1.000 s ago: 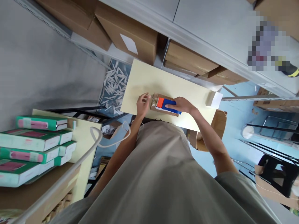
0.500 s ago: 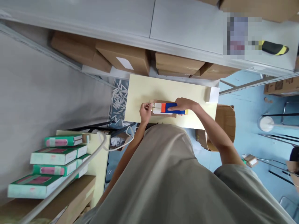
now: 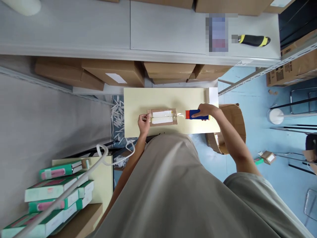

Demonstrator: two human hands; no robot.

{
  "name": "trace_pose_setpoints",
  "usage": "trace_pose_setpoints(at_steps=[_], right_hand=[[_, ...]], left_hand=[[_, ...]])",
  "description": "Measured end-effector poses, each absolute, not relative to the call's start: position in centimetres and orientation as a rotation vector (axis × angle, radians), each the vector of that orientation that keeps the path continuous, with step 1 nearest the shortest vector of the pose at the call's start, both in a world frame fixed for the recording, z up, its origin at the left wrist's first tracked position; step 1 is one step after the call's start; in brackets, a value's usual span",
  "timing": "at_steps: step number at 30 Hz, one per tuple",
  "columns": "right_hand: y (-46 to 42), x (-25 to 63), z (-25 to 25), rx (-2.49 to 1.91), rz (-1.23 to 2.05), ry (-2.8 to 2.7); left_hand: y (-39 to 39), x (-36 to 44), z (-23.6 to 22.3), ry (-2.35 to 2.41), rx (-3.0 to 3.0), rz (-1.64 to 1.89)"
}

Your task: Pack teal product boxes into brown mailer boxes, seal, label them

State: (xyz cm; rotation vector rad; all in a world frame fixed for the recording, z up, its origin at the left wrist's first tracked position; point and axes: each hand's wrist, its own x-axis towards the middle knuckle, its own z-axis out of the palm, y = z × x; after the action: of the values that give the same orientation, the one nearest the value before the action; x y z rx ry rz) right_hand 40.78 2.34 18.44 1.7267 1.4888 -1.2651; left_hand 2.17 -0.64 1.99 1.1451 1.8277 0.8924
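A small brown cardboard package with a white label lies on a pale yellow table. My left hand pinches its left end, fingers closed on it. My right hand grips a blue and orange tape dispenser just right of the package. A strip of clear tape stretches from the dispenser back across the package top.
Brown cartons sit under a grey shelf behind the table. A yellow and black tool lies on the shelf top. An open carton stands right of the table. Green and white books are stacked at lower left.
My right hand has drawn the tape dispenser rightward off the package, laying tape over it. My left hand stayed on the left end. The view has tilted more level.
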Motion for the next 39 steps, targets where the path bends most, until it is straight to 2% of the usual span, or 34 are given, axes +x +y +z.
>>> trace_pose_setpoints(at_steps=[5,7,15,22,28,30,35,39], right_hand=[[0.8,36.8,16.0,1.83,-0.832,1.615],[0.2,35.3,15.0,1.854,-0.751,1.631],[-1.5,30.6,10.8,2.011,-0.683,1.697],[-3.8,31.8,8.0,2.134,-0.664,1.748],[-5.9,31.7,7.4,2.392,-0.533,1.687],[-6.0,30.0,7.9,2.446,-0.61,1.764],[-5.2,25.4,8.6,2.358,-1.073,1.729],[-4.5,25.4,7.1,2.4,-1.095,1.684]], left_hand=[[-0.6,2.2,2.0,1.834,1.166,0.888],[-0.6,2.2,2.0,1.83,1.169,0.894],[-0.6,2.4,2.6,1.889,1.186,0.845],[-1.1,2.3,3.3,1.908,1.192,0.838],[-2.6,2.1,4.3,1.964,1.281,0.69],[-3.2,2.7,4.8,1.992,1.331,0.557],[-3.6,5.0,5.5,2.016,1.441,0.262],[-3.1,5.4,4.8,2.067,1.395,0.241]])
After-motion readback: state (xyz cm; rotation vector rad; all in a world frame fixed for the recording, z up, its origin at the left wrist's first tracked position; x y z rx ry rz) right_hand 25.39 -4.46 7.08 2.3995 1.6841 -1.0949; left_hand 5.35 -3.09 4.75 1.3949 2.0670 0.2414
